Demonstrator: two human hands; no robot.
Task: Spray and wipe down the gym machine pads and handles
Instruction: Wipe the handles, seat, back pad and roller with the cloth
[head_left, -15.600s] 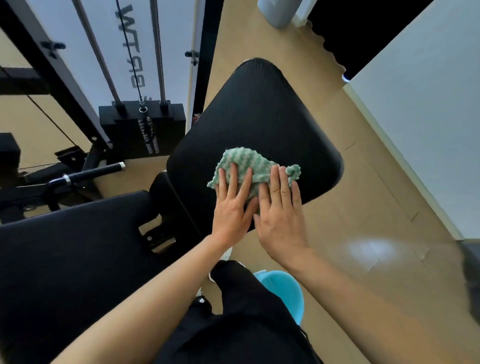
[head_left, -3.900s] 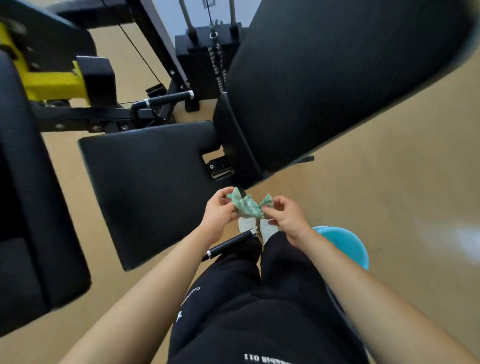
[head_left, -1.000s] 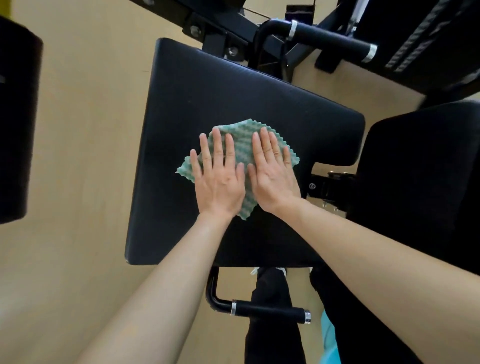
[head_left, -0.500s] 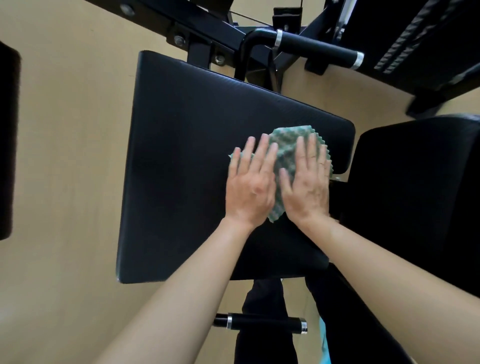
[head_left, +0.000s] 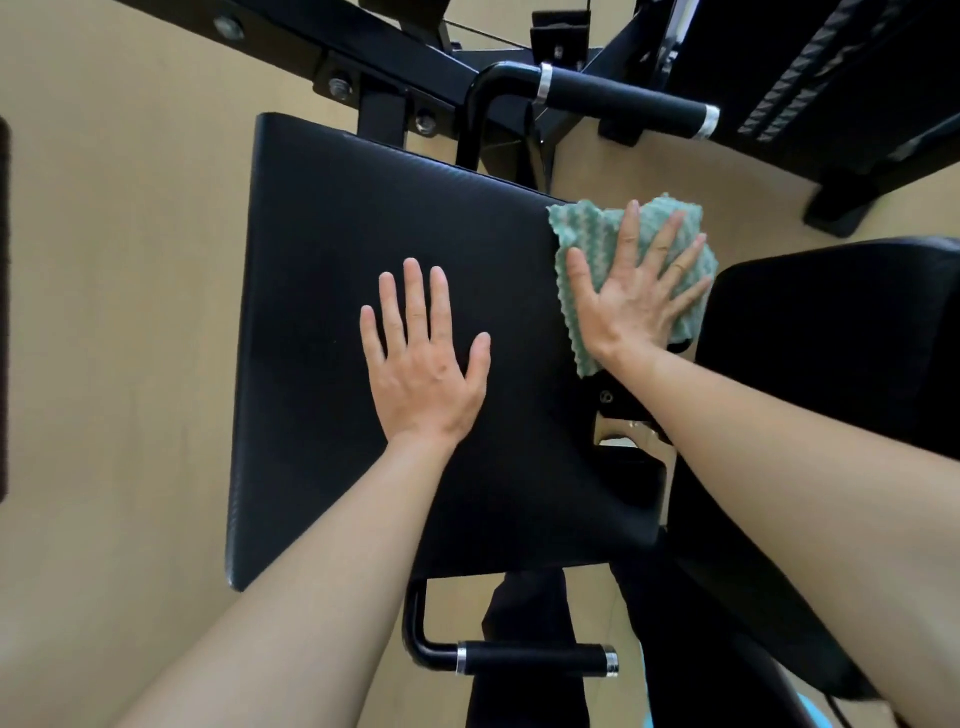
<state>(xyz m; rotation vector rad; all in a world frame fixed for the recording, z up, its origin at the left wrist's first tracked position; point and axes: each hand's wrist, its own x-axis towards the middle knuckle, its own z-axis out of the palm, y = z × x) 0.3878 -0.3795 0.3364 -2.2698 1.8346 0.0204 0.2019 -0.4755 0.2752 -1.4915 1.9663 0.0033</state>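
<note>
Sliding the cloth (head_left: 636, 260) to the seat pad's (head_left: 332, 291) far right corner, our right hand (head_left: 636, 301) now wipes alone, pressed flat; left hand (head_left: 423, 364) has come off it, flat and empty.

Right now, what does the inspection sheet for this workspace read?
Surface: black seat pad, flat, bare except for the hands and cloth.
Job's things: green cloth at the pad's far right corner; no spray bottle seen.
Clutter: nothing seen.
Hands: left hand flat on the pad, empty; right hand spread flat on the cloth.
Cables: thin cable by the frame.
Surroundings: far handle, near handle, second pad, tan floor.
</note>
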